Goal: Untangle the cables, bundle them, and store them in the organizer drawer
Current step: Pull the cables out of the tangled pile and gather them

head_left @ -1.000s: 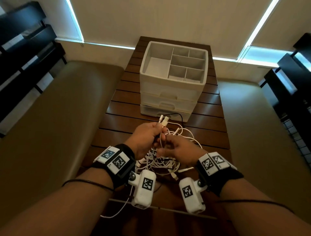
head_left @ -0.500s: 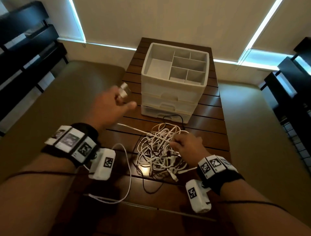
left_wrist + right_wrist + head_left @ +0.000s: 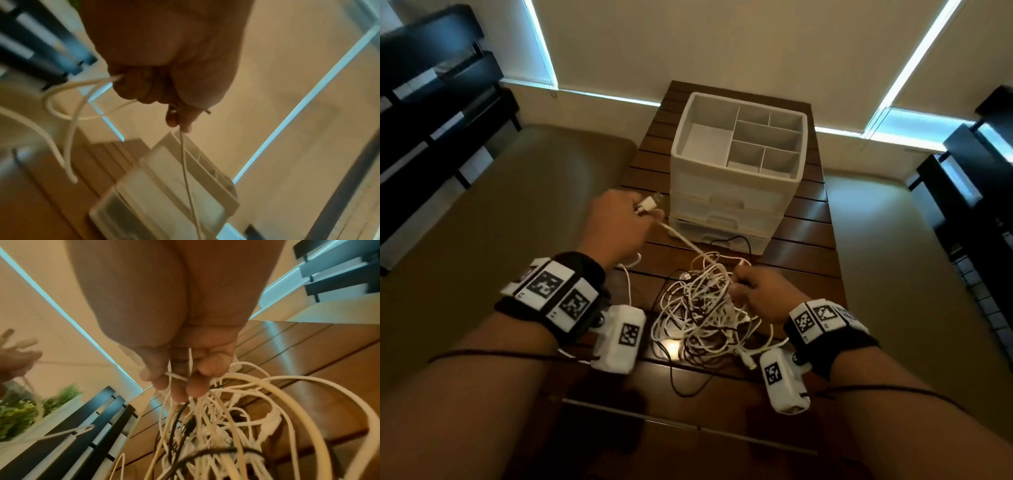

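A tangle of white and black cables lies on the wooden table in front of a white organizer with shut drawers. My left hand, raised to the left of the organizer, grips a white cable near its plug; the cable runs taut down into the tangle. My right hand pinches several strands at the tangle's upper right edge, holding it down.
The organizer's top tray has several open compartments with nothing in them. Beige cushioned benches flank the table on both sides. Dark slatted furniture stands at the far left and right. A green plant shows in the right wrist view.
My left hand pulled one white cable up and left out of the tangle, then came back a little toward the organizer. My right hand stayed on the tangle.
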{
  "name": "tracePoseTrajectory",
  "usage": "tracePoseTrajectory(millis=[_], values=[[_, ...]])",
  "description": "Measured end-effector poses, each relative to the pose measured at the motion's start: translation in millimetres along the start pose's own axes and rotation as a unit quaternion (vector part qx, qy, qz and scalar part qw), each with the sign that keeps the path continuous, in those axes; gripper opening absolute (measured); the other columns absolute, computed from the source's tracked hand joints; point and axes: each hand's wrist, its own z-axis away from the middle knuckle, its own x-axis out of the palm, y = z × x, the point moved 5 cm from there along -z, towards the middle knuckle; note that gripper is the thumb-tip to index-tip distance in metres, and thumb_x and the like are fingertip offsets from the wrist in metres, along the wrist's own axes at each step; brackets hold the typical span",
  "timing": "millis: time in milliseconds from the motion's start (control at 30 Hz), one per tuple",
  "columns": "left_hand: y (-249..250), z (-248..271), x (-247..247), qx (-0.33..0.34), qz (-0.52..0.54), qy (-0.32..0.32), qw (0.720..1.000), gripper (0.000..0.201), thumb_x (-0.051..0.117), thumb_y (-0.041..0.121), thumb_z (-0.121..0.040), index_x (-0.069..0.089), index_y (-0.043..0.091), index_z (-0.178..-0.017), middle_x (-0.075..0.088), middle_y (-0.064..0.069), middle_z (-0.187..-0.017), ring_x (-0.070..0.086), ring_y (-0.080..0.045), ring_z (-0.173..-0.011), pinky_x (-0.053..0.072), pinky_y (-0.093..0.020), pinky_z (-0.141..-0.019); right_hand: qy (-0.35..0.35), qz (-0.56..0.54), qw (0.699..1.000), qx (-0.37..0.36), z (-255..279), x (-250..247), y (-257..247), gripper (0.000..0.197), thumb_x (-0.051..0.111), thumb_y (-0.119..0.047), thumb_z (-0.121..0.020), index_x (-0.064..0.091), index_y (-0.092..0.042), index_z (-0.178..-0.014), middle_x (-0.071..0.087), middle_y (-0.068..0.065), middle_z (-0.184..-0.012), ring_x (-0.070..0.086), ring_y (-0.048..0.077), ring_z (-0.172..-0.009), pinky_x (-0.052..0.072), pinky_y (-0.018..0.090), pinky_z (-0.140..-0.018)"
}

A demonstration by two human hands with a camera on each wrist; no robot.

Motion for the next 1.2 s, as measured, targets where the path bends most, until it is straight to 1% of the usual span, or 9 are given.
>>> tracePoseTrajectory(millis=[167, 367, 533, 633, 800, 900, 967, 1100, 1200], values=[[16.6, 8.8, 10.1, 0.077, -0.098, -0.002, 0.992, 0.021, 0.063, 0.030, -0.088, 0.069, 0.022, -0.107, 0.071, -0.005, -0.102, 0.064, -0.027, -0.092, 0.051, -0.034, -0.076, 0.045, -0.021, 0.998, -0.026, -2.5, 0.9, -16.1, 0.025, 0.054, -0.025, -0.096, 0.057, -0.022, -0.071, 0.065, 0.005, -0.071, 0.053, 0.010, -0.057, 0.045, 0.030, -0.058], [33.6, 29.1, 65.5, 0.131, -0.112, -0.141, 0.975, 0.041, 0.059, 0.059, -0.086, 0.054, 0.024, -0.066, 0.056, 0.007, -0.065, 0.055, -0.016, -0.064, 0.034, -0.027, -0.051, 0.032, -0.159, 0.983, -0.087, 6.6, -10.8, -32.1, 0.015, 0.055, -0.011, -0.095, 0.066, -0.011, -0.085, 0.058, 0.000, -0.070, 0.052, 0.009, -0.063, 0.045, 0.028, -0.064], [38.0, 18.1, 41.8, -0.013, 0.272, -0.124, 0.954, 0.038, 0.060, 0.043, -0.092, 0.061, 0.016, -0.064, 0.057, 0.013, -0.053, 0.052, -0.005, -0.050, 0.044, -0.020, -0.055, -0.020, -0.027, 0.999, -0.012, 2.2, 0.6, 5.7, 0.009, 0.065, -0.022, -0.088, 0.063, -0.024, -0.079, 0.066, -0.003, -0.089, 0.062, 0.014, -0.086, 0.053, 0.039, -0.087], [31.6, -0.5, 17.6, 0.000, 0.269, -0.063, 0.961, 0.038, 0.069, 0.041, -0.085, 0.070, 0.004, -0.078, 0.066, -0.007, -0.073, 0.056, -0.016, -0.065, 0.045, -0.034, -0.066, -0.004, 0.149, 0.988, 0.034, -5.9, 11.2, 34.0, 0.015, 0.061, -0.035, -0.086, 0.055, -0.036, -0.072, 0.057, -0.002, -0.107, 0.055, 0.024, -0.100, 0.048, 0.041, -0.091], [7.5, -4.2, 9.9, 0.018, 0.004, -0.017, 1.000, 0.035, 0.064, 0.041, -0.089, 0.065, 0.013, -0.067, 0.055, -0.001, -0.057, 0.050, -0.016, -0.054, 0.034, -0.027, -0.050, 0.094, -0.084, 0.991, 0.041, -9.6, -11.7, 13.1, 0.013, 0.054, -0.016, -0.094, 0.058, -0.019, -0.082, 0.067, 0.004, -0.082, 0.062, 0.015, -0.073, 0.051, 0.035, -0.069], [-15.5, -4.3, 11.3, -0.015, -0.092, -0.052, 0.994, 0.028, 0.063, 0.041, -0.089, 0.068, 0.016, -0.077, 0.055, 0.002, -0.061, 0.059, -0.024, -0.068, 0.035, -0.029, -0.055, 0.207, -0.263, 0.942, -0.024, -0.6, -46.4, -16.8, 0.018, 0.052, -0.014, -0.097, 0.060, -0.018, -0.080, 0.069, 0.005, -0.078, 0.066, 0.014, -0.068, 0.053, 0.027, -0.062], [-20.6, -4.6, 11.1, -0.030, -0.103, -0.057, 0.993, 0.020, 0.064, 0.037, -0.089, 0.068, 0.018, -0.084, 0.057, 0.002, -0.067, 0.059, -0.023, -0.072, 0.035, -0.029, -0.057, 0.152, -0.409, 0.898, -0.047, 2.6, -46.0, -30.6, 0.017, 0.049, -0.011, -0.098, 0.058, -0.012, -0.083, 0.069, 0.007, -0.074, 0.066, 0.019, -0.065, 0.056, 0.029, -0.061], [11.3, 1.9, 2.5, 0.050, 0.017, 0.029, 0.998, 0.015, 0.065, 0.030, -0.088, 0.065, 0.016, -0.083, 0.057, 0.002, -0.069, 0.056, -0.021, -0.069, 0.038, -0.029, -0.059, 0.040, -0.255, 0.965, -0.031, 2.5, -18.6, -38.6, 0.015, 0.053, -0.006, -0.096, 0.060, -0.008, -0.083, 0.059, 0.007, -0.065, 0.056, 0.015, -0.054, 0.050, 0.024, -0.052], [42.5, 17.0, 24.9, 0.097, 0.074, -0.112, 0.986, 0.028, 0.068, 0.043, -0.086, 0.063, 0.021, -0.070, 0.059, 0.005, -0.063, 0.053, -0.011, -0.055, 0.040, -0.024, -0.051, 0.034, -0.254, 0.962, -0.089, -1.1, -13.7, -53.2, 0.011, 0.055, -0.003, -0.094, 0.063, -0.001, -0.087, 0.059, 0.007, -0.065, 0.057, 0.014, -0.054, 0.050, 0.023, -0.052]])
